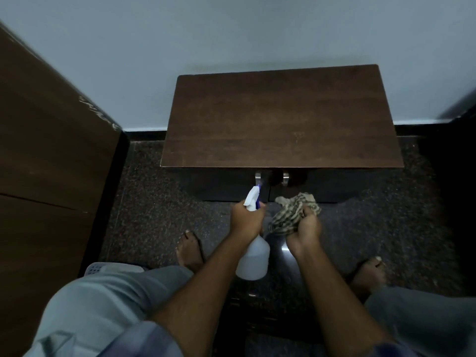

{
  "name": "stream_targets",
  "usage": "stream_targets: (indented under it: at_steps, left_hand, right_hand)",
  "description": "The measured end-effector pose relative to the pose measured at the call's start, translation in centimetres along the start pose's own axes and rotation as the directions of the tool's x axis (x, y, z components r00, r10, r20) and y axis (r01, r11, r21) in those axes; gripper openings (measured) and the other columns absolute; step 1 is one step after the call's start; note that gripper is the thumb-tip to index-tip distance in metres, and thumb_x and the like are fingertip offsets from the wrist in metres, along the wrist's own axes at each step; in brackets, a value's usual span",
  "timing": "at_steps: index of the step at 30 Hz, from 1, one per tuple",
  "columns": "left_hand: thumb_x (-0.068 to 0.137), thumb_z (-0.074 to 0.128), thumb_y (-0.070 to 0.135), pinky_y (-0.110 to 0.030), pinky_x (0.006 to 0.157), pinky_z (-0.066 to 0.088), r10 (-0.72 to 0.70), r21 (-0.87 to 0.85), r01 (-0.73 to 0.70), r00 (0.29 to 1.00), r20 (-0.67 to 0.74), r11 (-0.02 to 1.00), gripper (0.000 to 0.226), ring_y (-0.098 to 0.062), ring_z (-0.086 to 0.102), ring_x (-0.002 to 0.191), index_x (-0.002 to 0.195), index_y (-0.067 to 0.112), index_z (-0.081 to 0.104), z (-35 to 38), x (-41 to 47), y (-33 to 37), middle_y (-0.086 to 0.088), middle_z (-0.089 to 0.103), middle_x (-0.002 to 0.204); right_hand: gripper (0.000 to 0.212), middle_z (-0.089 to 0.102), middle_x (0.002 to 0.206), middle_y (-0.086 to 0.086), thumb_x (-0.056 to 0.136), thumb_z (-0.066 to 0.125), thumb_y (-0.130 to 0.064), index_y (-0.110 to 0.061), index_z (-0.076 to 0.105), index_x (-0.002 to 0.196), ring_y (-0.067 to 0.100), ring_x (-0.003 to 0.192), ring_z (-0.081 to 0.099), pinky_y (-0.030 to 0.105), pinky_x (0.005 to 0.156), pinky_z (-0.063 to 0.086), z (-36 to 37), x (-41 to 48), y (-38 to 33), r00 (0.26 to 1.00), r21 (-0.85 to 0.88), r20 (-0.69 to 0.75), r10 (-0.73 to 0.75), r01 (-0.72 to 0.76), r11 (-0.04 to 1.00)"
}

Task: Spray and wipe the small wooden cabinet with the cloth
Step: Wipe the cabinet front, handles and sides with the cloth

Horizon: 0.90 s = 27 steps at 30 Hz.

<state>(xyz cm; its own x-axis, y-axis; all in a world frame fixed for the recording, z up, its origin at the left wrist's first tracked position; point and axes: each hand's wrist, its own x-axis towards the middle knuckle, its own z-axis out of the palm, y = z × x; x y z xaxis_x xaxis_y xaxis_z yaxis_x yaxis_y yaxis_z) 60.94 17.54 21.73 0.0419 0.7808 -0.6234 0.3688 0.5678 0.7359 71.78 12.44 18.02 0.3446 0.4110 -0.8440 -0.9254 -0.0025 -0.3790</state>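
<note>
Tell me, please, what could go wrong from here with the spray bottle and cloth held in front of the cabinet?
The spray bottle in the left hand points at the cabinet front near the metal handles, so mist may land on the floor beside the bare feet and make it slippery. The cloth is bunched in the right hand; wiped that way, it may leave streaks.

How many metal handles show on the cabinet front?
2: left metal handle above the white spray bottle nozzle, right metal handle beside it. More could be hidden lower down.
</note>
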Motion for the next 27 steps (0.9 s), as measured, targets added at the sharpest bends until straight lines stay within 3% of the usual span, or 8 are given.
stream_targets:
  at_steps: [5, 8, 11, 13, 20, 24, 26, 27]
  left_hand:
    - [0.087, 0.069, 0.011, -0.038, 0.079, 0.058, -0.039, -0.091, 0.035, 0.998, -0.041, 0.995, 0.027, -0.028, 0.073, 0.088, 0.113, 0.011, 0.076, -0.5, 0.6, -0.3, -0.015, 0.079, 0.104]
    - [0.088, 0.065, 0.001, -0.026, 0.097, 0.053, 0.081, -0.136, -0.085, 0.996, -0.038, 0.987, 0.050, -0.004, 0.067, 0.106, 0.132, 0.025, 0.067, -1.8, 0.7, -0.3, 0.014, 0.069, 0.121]
    - [0.087, 0.068, 0.004, -0.040, 0.079, 0.057, 0.076, -0.043, -0.083, 0.986, -0.150, 0.996, 0.027, -0.018, 0.071, 0.081, 0.105, 0.024, 0.074, -3.4, 1.8, -0.4, 0.006, 0.073, 0.086]
    - [0.086, 0.069, 0.003, -0.048, 0.079, 0.058, 0.087, -0.013, -0.090, 0.987, -0.132, 0.996, 0.019, -0.033, 0.072, 0.083, 0.095, 0.020, 0.073, -4.1, 2.0, -0.5, -0.008, 0.073, 0.083]
    - [0.090, 0.066, 0.000, -0.032, 0.062, 0.050, 0.073, -0.023, -0.076, 0.992, -0.102, 0.997, 0.032, -0.022, 0.064, 0.067, 0.084, 0.032, 0.069, -4.4, 2.3, -1.6, 0.000, 0.070, 0.075]
    - [0.088, 0.064, -0.002, -0.025, 0.054, 0.048, 0.071, 0.000, -0.071, 0.993, -0.090, 0.997, 0.019, -0.025, 0.062, 0.062, 0.084, 0.015, 0.070, -4.2, 1.3, -1.7, -0.010, 0.068, 0.072]
    - [0.086, 0.064, -0.003, -0.021, 0.045, 0.045, 0.047, -0.004, -0.048, 0.996, -0.075, 0.999, 0.020, -0.022, 0.059, 0.055, 0.075, 0.014, 0.067, -4.5, 1.3, -1.6, -0.008, 0.064, 0.062]
    - [0.086, 0.064, -0.003, -0.021, 0.045, 0.045, 0.032, -0.022, -0.034, 0.997, -0.069, 0.999, 0.021, -0.020, 0.059, 0.054, 0.075, 0.014, 0.067, -4.7, 1.4, -1.5, -0.007, 0.064, 0.060]
  right_hand:
    - [0.048, 0.067, 0.123, 0.024, 0.101, 0.045, -0.034, 0.003, 0.065, 0.124, 0.038, 0.115, 0.064, 0.045, 0.095, 0.053, 2.4, -0.4, 1.4, 0.976, -0.138, 0.071, 0.204, -0.193, 0.971]
    - [0.042, 0.070, 0.089, 0.016, 0.102, 0.039, -0.037, -0.007, 0.065, 0.090, 0.030, 0.088, 0.064, 0.040, 0.087, 0.052, 7.7, 0.2, 1.4, 0.970, -0.056, 0.130, 0.206, -0.201, 0.978]
    - [0.049, 0.064, 0.086, 0.015, 0.104, 0.023, -0.034, -0.010, 0.062, 0.085, 0.030, 0.088, 0.059, 0.042, 0.097, 0.044, 12.2, 1.5, 1.3, 0.979, 0.096, 0.065, 0.196, -0.201, 0.975]
    - [0.046, 0.058, 0.085, 0.013, 0.103, 0.020, -0.029, -0.014, 0.057, 0.080, 0.028, 0.084, 0.055, 0.037, 0.089, 0.042, 13.0, 2.0, 1.8, 0.982, 0.176, 0.039, 0.186, -0.190, 0.966]
    - [0.041, 0.057, 0.072, 0.007, 0.100, 0.026, -0.029, -0.016, 0.055, 0.075, 0.023, 0.068, 0.055, 0.028, 0.069, 0.051, 12.1, 2.0, 0.9, 0.989, 0.395, 0.079, 0.127, -0.148, 0.907]
    - [0.043, 0.042, 0.039, 0.000, 0.101, 0.024, -0.036, -0.021, 0.035, 0.062, 0.017, 0.041, 0.042, 0.016, 0.055, 0.037, 13.2, 1.6, 2.1, 0.985, 0.251, -0.055, 0.163, -0.145, 0.957]
    - [0.042, 0.046, 0.046, 0.002, 0.102, 0.023, -0.027, -0.021, 0.034, 0.062, 0.017, 0.041, 0.047, 0.019, 0.055, 0.045, 13.2, 1.3, 3.1, 0.992, 0.175, -0.037, 0.124, -0.116, 0.978]
    - [0.043, 0.054, 0.061, 0.004, 0.103, 0.021, -0.022, -0.019, 0.044, 0.066, 0.020, 0.056, 0.056, 0.027, 0.069, 0.052, 12.8, 1.4, 3.3, 0.995, 0.153, -0.044, 0.089, -0.082, 0.985]
